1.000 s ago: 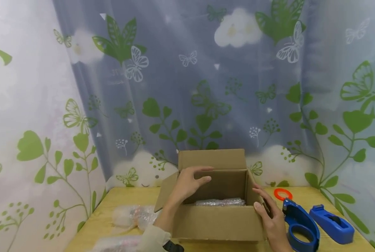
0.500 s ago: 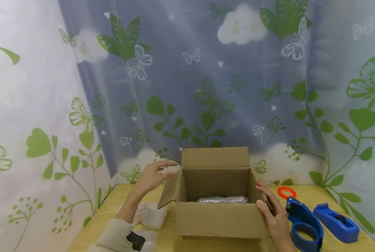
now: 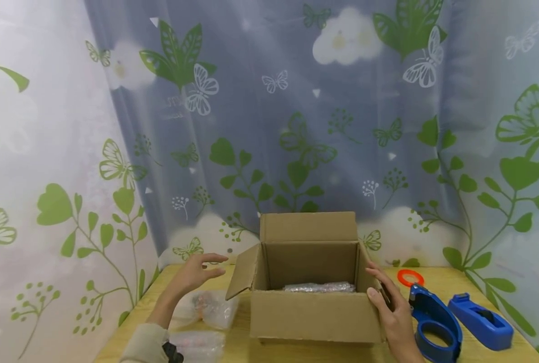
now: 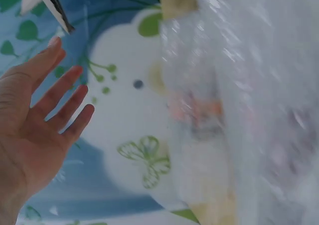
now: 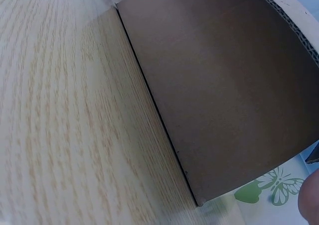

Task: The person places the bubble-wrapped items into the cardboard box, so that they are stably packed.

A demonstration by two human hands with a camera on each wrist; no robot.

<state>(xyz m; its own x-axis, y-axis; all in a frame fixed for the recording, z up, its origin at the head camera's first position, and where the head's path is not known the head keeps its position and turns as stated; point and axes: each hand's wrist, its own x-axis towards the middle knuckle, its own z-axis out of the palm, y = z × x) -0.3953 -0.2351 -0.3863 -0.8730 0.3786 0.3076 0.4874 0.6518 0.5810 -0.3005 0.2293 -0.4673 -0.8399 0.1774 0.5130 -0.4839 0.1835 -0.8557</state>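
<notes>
An open cardboard box (image 3: pixel 315 317) stands on the table, its back flap raised and its left flap (image 3: pixel 243 272) angled outward. Inside lies a bubble-wrapped item (image 3: pixel 319 287). My right hand (image 3: pixel 393 312) holds the box at its right rim, fingers over the edge and thumb near the front corner. Left of the box, my left hand (image 3: pixel 190 277) hovers with nothing in it, fingers apart. Below it lie a bubble-wrapped bundle (image 3: pixel 217 307) and, nearer me, another bubble-wrapped pack (image 3: pixel 199 345). The left wrist view shows the spread hand (image 4: pixel 45 115) beside blurred bubble wrap (image 4: pixel 269 105).
Right of the box are a dark blue tape dispenser (image 3: pixel 437 322), a lighter blue tape dispenser (image 3: pixel 480 320) and an orange ring (image 3: pixel 410 278). A patterned curtain (image 3: pixel 315 151) hangs behind the wooden table (image 3: pixel 238 348).
My left hand has moved from over the box out to the left, past the left flap, and lower, above the wrapped bundles. My right hand stays at the right rim.
</notes>
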